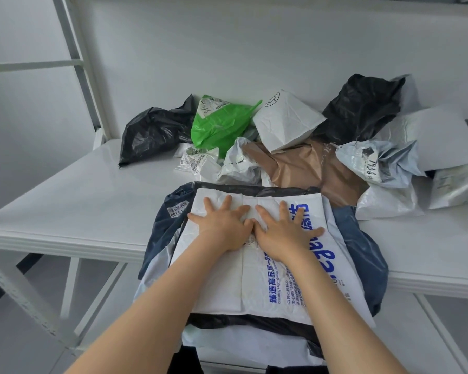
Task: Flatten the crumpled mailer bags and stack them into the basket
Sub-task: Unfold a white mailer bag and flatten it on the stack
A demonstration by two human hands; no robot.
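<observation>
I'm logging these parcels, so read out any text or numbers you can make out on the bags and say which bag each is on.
"臻造高品质一次": blue print on the white mailer.
"Creating High-Quality": small print beside it; the rest is too small.
"3703": label on the navy bag.
"7936", handwritten, probably: pale bag.
Label on the green bag: too blurred.

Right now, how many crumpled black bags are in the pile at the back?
2: the left black bag beside the green bag, the right black bag at the pile's back right. More may be hidden.
</observation>
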